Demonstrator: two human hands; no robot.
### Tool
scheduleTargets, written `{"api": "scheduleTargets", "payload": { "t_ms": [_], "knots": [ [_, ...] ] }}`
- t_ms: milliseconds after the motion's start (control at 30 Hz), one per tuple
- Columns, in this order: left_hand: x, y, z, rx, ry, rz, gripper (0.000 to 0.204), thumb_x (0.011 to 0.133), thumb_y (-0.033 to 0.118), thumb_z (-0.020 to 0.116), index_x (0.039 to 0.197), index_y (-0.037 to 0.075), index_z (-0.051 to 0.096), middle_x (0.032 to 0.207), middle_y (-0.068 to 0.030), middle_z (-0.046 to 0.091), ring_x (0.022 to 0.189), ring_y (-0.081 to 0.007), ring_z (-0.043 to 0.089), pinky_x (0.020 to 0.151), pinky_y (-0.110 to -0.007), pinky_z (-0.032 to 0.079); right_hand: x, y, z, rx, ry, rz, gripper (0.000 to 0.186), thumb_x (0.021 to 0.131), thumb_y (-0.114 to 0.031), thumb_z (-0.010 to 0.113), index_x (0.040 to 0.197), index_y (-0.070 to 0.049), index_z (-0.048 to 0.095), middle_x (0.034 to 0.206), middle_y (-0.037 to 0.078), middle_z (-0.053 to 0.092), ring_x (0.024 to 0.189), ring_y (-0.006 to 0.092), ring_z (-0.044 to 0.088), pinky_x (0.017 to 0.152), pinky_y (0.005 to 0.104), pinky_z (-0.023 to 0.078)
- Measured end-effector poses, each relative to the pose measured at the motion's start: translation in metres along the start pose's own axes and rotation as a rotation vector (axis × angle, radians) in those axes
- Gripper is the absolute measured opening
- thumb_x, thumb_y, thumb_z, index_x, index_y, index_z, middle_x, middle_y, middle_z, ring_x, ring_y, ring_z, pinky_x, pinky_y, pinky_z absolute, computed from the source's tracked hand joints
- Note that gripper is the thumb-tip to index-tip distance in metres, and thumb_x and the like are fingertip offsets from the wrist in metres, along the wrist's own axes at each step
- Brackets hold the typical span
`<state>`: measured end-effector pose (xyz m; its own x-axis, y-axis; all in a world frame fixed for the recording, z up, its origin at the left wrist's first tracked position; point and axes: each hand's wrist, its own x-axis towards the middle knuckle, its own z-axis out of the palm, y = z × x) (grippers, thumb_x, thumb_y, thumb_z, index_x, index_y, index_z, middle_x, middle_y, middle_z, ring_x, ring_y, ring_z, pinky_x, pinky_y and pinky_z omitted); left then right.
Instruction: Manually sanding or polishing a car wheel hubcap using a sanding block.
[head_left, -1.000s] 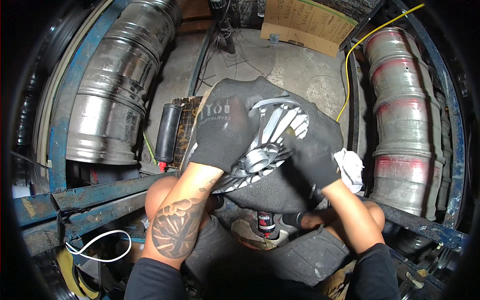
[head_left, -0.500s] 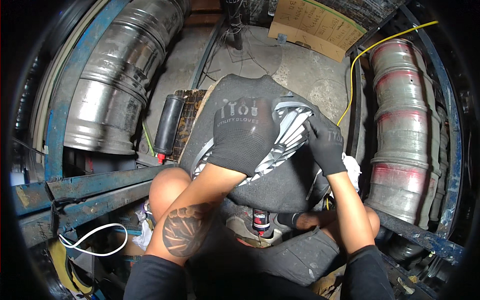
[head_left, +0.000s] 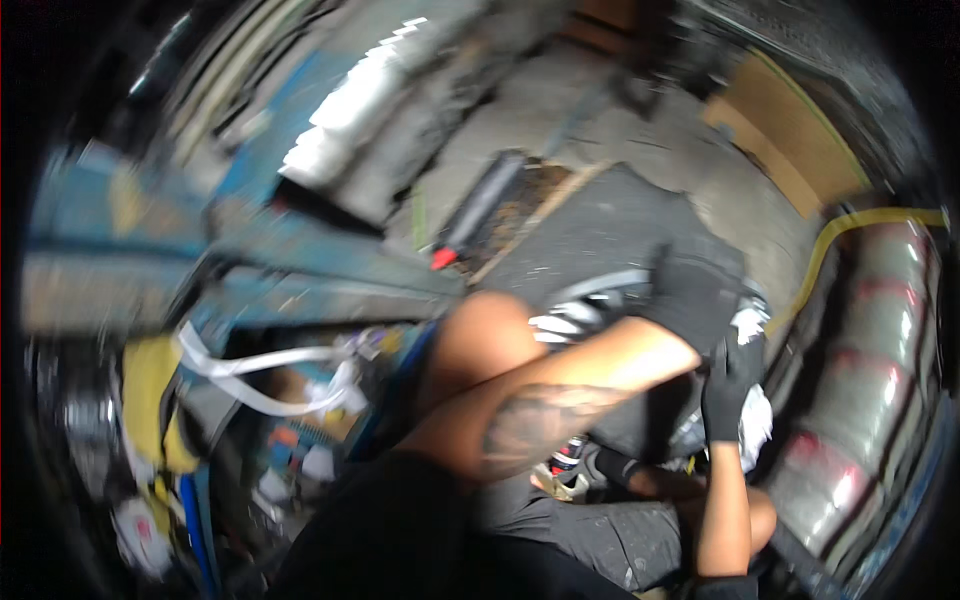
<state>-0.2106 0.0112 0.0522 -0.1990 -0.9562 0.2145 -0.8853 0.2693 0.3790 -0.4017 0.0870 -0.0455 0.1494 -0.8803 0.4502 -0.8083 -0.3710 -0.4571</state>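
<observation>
The picture is smeared by motion. A silver-grey piece with fin-like spokes [head_left: 578,318], like a wheel cover, lies on a dark grey padded mat [head_left: 590,235] in front of my knees. Black-gloved, my left hand [head_left: 698,290] reaches across its right part; the fingers are hidden or smeared. Just below and to the right is my right hand [head_left: 733,388], also in a black glove. Its fingers look closed near a bright patch at the piece's right end, and what they hold is too blurred to make out. A white crumpled cloth or bag [head_left: 758,420] sits beside the right wrist.
A black cylinder with a red tip [head_left: 480,205] lies left of the mat. Blue metal beams [head_left: 330,275] cross at left, with a white loop of strap [head_left: 265,380] below. Ribbed metal drums [head_left: 860,370] line the right, beside a yellow hose [head_left: 825,245]. A small dark bottle [head_left: 570,455] stands between my legs.
My view has swung left, so the scene sits farther right and is blurred. Both hands stay at the finned piece, the left now closer to the right.
</observation>
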Motion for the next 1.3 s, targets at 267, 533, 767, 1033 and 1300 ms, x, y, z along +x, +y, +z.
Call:
{"api": "scheduleTargets", "payload": {
  "t_ms": [267, 533, 767, 1033, 1300],
  "knots": [
    [-0.013, 0.010, -0.014, -0.034, 0.043, -0.067, 0.021, 0.092, 0.027, 0.065, 0.100, 0.015, 0.080, 0.096, -0.0106, 0.078, 0.094, -0.0253, 0.076, 0.075, -0.043, 0.055, -0.035, 0.014, -0.020, -0.132, -0.418, 0.275, 0.034, 0.107, -0.020, 0.058, 0.123, 0.007, 0.071, 0.091, 0.014, 0.076, 0.077, 0.0212, 0.066, 0.074, 0.0375, 0.053],
    [-0.030, 0.008, -0.050, -0.532, -0.103, -0.044, 0.026, 0.075, 0.028, 0.071, 0.087, 0.006, 0.080, 0.091, -0.0226, 0.075, 0.088, -0.0379, 0.075, 0.080, -0.048, 0.058, 0.035, -0.112, -0.128, 0.628, 0.154, 0.322, 0.047, 0.113, -0.029, 0.051, 0.144, 0.006, 0.058, 0.139, 0.018, 0.063, 0.135, 0.0235, 0.055, 0.117, 0.0355, 0.039],
    [-0.061, 0.006, -0.090, -0.653, -0.242, -0.028, 0.041, 0.073, 0.034, 0.073, 0.094, -0.001, 0.078, 0.096, -0.0272, 0.076, 0.095, -0.0407, 0.076, 0.088, -0.048, 0.059, 0.064, -0.054, -0.081, 0.445, 0.072, 0.202, 0.049, 0.114, -0.029, 0.046, 0.142, 0.011, 0.057, 0.137, 0.016, 0.063, 0.127, 0.0224, 0.057, 0.113, 0.0356, 0.040],
    [-0.065, -0.014, -0.091, -0.626, -0.204, 0.088, 0.049, 0.082, 0.046, 0.076, 0.097, -0.001, 0.078, 0.098, -0.0275, 0.076, 0.098, -0.0395, 0.075, 0.090, -0.048, 0.058, 0.079, -0.078, -0.096, 0.523, -0.434, 0.295, 0.054, 0.112, -0.027, 0.049, 0.150, 0.012, 0.048, 0.138, 0.018, 0.063, 0.128, 0.0255, 0.057, 0.114, 0.0349, 0.041],
    [-0.238, -0.103, -0.165, -0.790, 0.532, -0.045, 0.021, 0.103, 0.017, 0.065, 0.113, 0.000, 0.072, 0.094, -0.0087, 0.078, 0.077, -0.0228, 0.074, 0.072, -0.034, 0.059, 0.062, -0.156, -0.077, 0.032, -0.285, 0.131, 0.038, 0.112, -0.031, 0.052, 0.118, 0.001, 0.071, 0.088, 0.017, 0.072, 0.072, 0.0235, 0.069, 0.069, 0.0391, 0.052]
  ]
}}
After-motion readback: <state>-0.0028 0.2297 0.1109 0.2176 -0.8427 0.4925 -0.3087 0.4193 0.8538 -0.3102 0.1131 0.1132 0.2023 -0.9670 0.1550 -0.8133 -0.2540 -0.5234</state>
